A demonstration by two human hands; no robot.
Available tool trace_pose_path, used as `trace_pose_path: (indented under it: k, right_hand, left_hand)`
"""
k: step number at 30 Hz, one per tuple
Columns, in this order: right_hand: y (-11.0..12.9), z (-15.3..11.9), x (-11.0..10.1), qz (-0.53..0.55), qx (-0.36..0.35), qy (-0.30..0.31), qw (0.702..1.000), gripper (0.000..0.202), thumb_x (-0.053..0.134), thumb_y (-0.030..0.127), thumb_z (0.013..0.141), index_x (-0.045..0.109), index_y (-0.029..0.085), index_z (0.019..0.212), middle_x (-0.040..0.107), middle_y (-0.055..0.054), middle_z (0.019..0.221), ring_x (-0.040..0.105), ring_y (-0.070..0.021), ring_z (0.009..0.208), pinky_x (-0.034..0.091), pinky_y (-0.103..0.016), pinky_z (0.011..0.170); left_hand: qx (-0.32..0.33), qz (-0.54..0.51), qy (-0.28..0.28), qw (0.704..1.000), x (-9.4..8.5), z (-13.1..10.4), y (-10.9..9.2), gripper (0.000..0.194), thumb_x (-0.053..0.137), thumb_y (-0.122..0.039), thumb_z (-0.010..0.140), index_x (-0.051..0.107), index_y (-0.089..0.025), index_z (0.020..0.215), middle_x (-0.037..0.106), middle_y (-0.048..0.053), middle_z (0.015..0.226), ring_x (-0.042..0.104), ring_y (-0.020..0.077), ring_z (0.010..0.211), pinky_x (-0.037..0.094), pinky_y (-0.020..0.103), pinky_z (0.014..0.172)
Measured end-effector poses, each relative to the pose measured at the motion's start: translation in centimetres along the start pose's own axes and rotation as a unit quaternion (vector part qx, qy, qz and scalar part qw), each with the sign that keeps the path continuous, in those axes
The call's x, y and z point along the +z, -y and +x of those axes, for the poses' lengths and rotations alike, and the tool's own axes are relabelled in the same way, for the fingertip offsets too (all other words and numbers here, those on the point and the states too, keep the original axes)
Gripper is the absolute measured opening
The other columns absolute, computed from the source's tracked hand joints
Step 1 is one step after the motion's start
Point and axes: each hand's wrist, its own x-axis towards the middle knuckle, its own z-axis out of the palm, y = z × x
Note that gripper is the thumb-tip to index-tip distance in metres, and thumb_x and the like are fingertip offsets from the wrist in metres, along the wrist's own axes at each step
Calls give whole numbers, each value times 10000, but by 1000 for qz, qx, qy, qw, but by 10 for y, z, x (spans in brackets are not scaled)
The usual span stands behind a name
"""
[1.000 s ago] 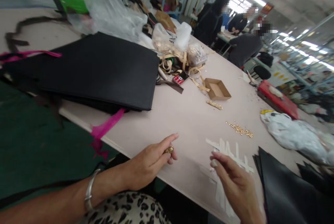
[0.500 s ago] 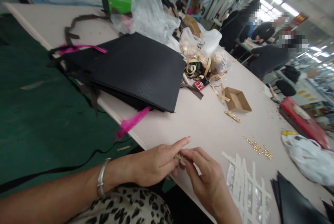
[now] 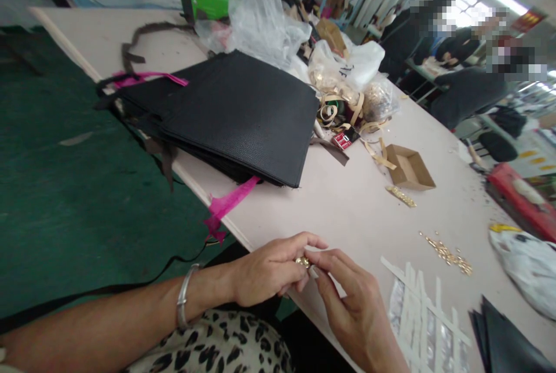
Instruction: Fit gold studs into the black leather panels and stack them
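Small gold-coloured pieces (image 3: 303,262) are pinched between my two hands at the table's near edge. My left hand (image 3: 275,269), with a silver bangle on its wrist, is closed round them from the left, its index finger bent over the top. From the right, the thumb and fingertips of my right hand (image 3: 347,292) touch the same pieces. The fingers partly hide them. Right of my hands lie strips of pale tape (image 3: 419,303) over clear packets. Beyond the tape is a scatter of loose gold pieces (image 3: 449,254).
Black leather-like panels (image 3: 243,112) are stacked at the left on the table (image 3: 347,211), near a pink ribbon (image 3: 230,202). Further back are plastic bags (image 3: 347,66) and an open cardboard box (image 3: 410,167). More black sheets (image 3: 508,335) lie at right. People sit in the background.
The view has shifted, so the table contents appear further right. My left index finger has bent from nearly straight, and the gold pieces between my hands show more clearly.
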Motion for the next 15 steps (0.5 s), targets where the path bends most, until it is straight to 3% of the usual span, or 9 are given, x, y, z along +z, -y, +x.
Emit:
trace_pose_path:
  k: [4, 8, 13, 15]
  right_hand:
    - [2, -1, 3, -31, -25, -18, 999, 327, 468, 78, 961, 611, 244, 1203, 684, -65, 1039, 667, -183, 982, 557, -292, 841]
    - [6, 5, 5, -88, -114, -41, 989, 468, 434, 15, 900, 563, 187, 1316, 631, -139, 1271, 600, -235, 1182, 554, -382, 968]
    - [-8, 16, 16, -163, -237, -96, 953, 577, 489, 20, 839, 570, 184, 1386, 728, -137, 1132, 709, -265, 1031, 635, -370, 841]
    - [-17, 19, 22, -158, -240, -124, 950, 609, 514, 20, 848, 554, 230, 1419, 744, -114, 1118, 735, -263, 993, 647, -345, 816]
  left_hand:
    - [-16, -16, -9, 1000, 0, 3, 1, 459, 463, -142, 825, 503, -195, 1279, 478, -82, 616, 414, 94, 520, 307, 206, 472]
    - [-25, -37, -27, 999, -3, 5, -1, 561, 448, -147, 798, 437, -176, 1358, 514, -79, 627, 433, 96, 506, 341, 205, 469]
    - [-3, 1, -36, 999, -11, 0, -12, 668, 437, -115, 799, 379, -173, 1461, 472, -102, 539, 470, 108, 506, 379, 200, 488]
    - [11, 15, -43, 999, -13, -4, -16, 686, 427, -93, 788, 388, -186, 1467, 467, -105, 529, 473, 105, 500, 391, 198, 500]
